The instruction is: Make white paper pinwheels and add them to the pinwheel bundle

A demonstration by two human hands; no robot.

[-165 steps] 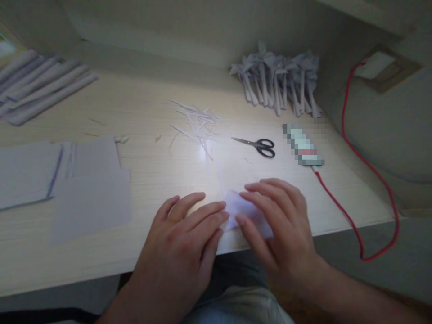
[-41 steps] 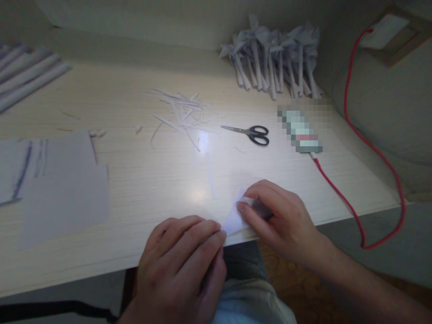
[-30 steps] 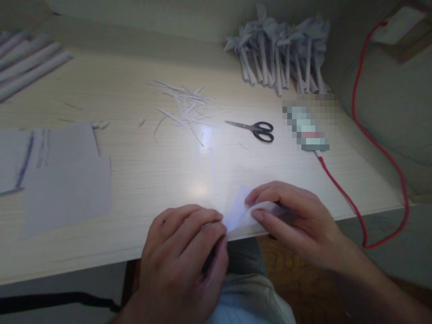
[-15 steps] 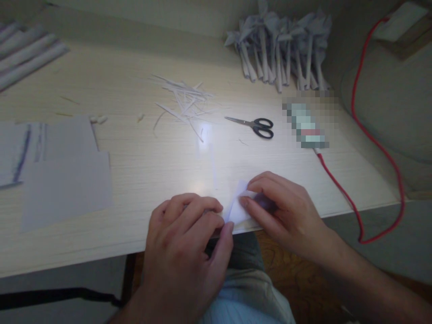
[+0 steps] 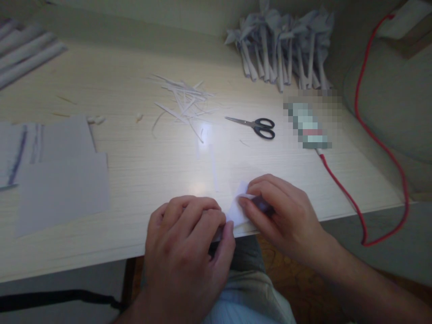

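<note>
your left hand (image 5: 189, 243) and right hand (image 5: 281, 213) both pinch the small paper (image 5: 238, 209) at the desk's (image 5: 135, 180) 6 o'clock edge; since a moment ago the raised flap looks pressed flatter, probably creased.

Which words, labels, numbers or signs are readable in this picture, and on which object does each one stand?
None can be read.
Pixelated object beside the scissors: any label is blurred out.
Paper sheets at the left: only dark pen strokes, no legible writing.
</note>
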